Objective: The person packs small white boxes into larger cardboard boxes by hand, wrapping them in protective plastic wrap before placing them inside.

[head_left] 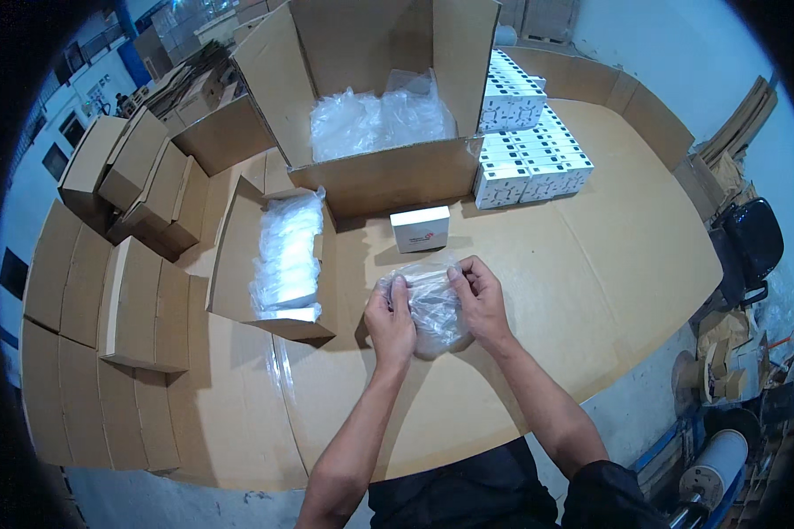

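A clear plastic bag (pixel 437 310) is stretched between my two hands above the cardboard-covered table. My left hand (pixel 391 324) pinches its left edge, thumb uppermost. On the other side my right hand (pixel 481 300) grips the upper right edge between thumb and fingers. Just beyond the bag a small white box (pixel 420 229) stands by itself on the table. To the left, an open cardboard carton (pixel 229 264) holds a row of white boxes wrapped in clear plastic (pixel 288 256).
A large open carton (pixel 388 183) with loose plastic bags (pixel 375 123) stands at the back. Right of it are stacked white boxes (pixel 538 163). Closed brown cartons (pixel 79 353) are piled along the left. A cardboard wall (pixel 591 84) edges the table's far right.
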A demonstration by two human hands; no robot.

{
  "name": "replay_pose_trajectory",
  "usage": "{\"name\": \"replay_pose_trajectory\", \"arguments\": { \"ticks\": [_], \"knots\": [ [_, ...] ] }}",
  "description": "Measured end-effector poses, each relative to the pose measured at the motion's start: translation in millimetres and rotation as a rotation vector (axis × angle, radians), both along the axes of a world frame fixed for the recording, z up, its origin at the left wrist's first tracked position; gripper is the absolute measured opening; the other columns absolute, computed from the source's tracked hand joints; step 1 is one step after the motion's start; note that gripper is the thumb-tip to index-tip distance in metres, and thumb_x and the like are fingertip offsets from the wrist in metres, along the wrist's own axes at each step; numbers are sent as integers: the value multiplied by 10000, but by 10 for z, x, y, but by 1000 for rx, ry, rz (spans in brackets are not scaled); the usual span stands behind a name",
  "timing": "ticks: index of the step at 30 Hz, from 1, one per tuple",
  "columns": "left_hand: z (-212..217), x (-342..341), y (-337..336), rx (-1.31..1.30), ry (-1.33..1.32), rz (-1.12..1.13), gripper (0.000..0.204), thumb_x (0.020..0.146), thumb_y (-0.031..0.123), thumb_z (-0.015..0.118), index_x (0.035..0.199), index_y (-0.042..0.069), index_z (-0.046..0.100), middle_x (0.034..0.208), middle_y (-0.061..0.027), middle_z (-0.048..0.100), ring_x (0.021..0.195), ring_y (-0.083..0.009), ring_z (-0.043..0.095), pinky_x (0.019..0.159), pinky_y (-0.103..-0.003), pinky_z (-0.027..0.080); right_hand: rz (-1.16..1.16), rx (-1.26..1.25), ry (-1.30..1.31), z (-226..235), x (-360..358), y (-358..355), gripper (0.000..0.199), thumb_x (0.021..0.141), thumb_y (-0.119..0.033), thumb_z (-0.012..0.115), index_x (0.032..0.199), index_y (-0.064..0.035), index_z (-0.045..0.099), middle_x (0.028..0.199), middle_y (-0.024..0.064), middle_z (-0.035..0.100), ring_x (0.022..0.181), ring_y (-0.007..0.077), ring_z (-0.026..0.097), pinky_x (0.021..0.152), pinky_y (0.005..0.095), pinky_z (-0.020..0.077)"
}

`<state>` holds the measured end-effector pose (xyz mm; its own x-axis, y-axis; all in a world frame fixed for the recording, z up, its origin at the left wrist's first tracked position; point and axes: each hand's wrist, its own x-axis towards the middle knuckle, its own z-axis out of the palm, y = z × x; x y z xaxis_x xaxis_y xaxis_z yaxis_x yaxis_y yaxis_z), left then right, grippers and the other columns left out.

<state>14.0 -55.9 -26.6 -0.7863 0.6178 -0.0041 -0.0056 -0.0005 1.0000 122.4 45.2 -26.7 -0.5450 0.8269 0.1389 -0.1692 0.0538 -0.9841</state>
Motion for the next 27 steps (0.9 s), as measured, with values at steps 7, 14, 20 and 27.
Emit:
{"name": "replay_pose_trajectory", "arguments": {
  "ticks": [7, 14, 20, 27],
  "knots": [
    [116, -26, -40, 13, 191, 40, 282, 1054, 243, 565, 929, -2, 627, 727, -50, 595, 696, -113, 524, 644, -316, 454, 108, -358, 204, 66, 89, 116, 81, 1015, -113, 633, 959, -58, 616, 826, -39, 602, 732, 43, 530, 647, 201, 434],
    [142, -67, -38, -40, 264, -4, 337, 1069, 275, 534, 873, 3, 563, 683, -40, 521, 670, -115, 478, 612, -315, 423, 200, -509, 294, 72, 194, 226, 113, 1006, -122, 652, 1089, -45, 646, 930, -1, 658, 811, 61, 590, 697, 222, 483],
    [144, -72, -11, 9, 228, 69, 360, 1082, 279, 499, 855, 1, 526, 702, -48, 499, 688, -126, 460, 633, -317, 418, 141, -497, 324, 156, 167, 182, 183, 990, -138, 674, 1128, -47, 596, 921, -1, 632, 815, 67, 584, 705, 237, 492],
    [39, -215, -11, 73, 224, 211, 358, 1093, 271, 459, 889, -18, 517, 715, -65, 496, 689, -148, 447, 646, -339, 424, 446, -85, -323, 281, 273, 181, 126, 936, -121, 731, 963, -59, 624, 761, -54, 587, 629, 29, 529, 522, 210, 403]
  ]
}}
